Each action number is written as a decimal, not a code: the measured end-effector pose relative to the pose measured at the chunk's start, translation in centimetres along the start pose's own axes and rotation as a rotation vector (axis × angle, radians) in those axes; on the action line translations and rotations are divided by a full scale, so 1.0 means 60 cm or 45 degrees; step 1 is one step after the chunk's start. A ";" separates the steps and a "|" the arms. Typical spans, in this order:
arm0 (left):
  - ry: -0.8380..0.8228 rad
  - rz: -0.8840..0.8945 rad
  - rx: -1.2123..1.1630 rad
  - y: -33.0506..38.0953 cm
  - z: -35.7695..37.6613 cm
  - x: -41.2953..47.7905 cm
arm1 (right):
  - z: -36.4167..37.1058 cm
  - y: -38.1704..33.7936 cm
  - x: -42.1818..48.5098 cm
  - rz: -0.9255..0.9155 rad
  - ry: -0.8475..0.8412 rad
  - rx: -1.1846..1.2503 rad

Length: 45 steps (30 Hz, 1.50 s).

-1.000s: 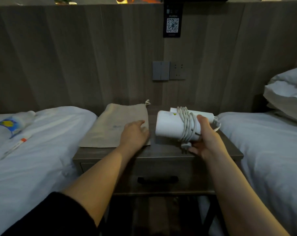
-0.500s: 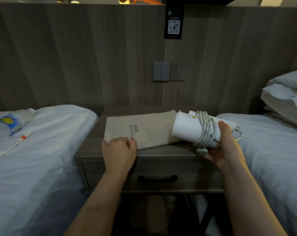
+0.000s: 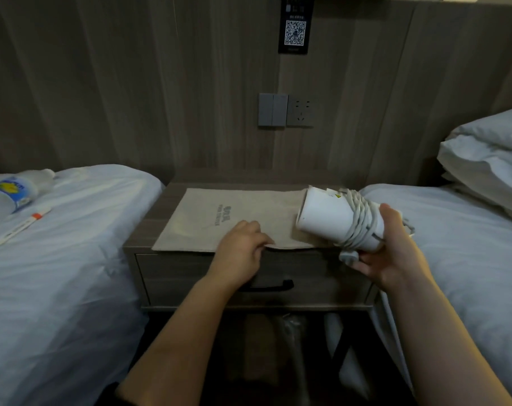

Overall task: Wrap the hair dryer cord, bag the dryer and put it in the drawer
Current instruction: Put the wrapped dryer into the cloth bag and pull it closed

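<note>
Smooth white plastic dryer (image 3: 326, 219), matt beige cloth bag (image 3: 228, 219), wood-grain nightstand (image 3: 175, 268).

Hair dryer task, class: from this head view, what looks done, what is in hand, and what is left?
Done: the cord is wound round the hair dryer, which the right hand grips. In hand: the left hand pinches the near edge of the bag lying flat on the nightstand, probably to open it. Left: the dryer is outside the bag, and the drawer is shut.

Print on bag (image 3: 196, 227) unreadable; bottle (image 3: 13, 194) cut off at left
</note>
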<state>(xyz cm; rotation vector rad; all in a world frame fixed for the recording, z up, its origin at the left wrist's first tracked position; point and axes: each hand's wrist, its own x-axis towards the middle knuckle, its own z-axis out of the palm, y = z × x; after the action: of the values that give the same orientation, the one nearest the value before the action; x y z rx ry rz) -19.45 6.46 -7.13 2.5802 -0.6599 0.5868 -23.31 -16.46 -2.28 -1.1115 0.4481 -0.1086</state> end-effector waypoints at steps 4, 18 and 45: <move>0.126 -0.201 -0.029 -0.053 -0.029 -0.007 | -0.015 -0.009 -0.003 -0.017 -0.013 -0.004; -0.238 -0.306 0.248 0.037 -0.048 0.007 | -0.005 0.006 -0.001 0.138 -0.202 -0.052; 0.256 -0.541 -0.596 0.074 -0.101 0.024 | 0.006 0.020 -0.009 -0.035 -0.358 -0.238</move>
<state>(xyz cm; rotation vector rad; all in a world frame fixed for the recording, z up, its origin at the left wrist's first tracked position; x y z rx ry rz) -22.37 5.30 -0.19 2.0949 -0.1439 0.4725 -23.82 -15.43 -3.06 -1.2949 0.1937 0.0667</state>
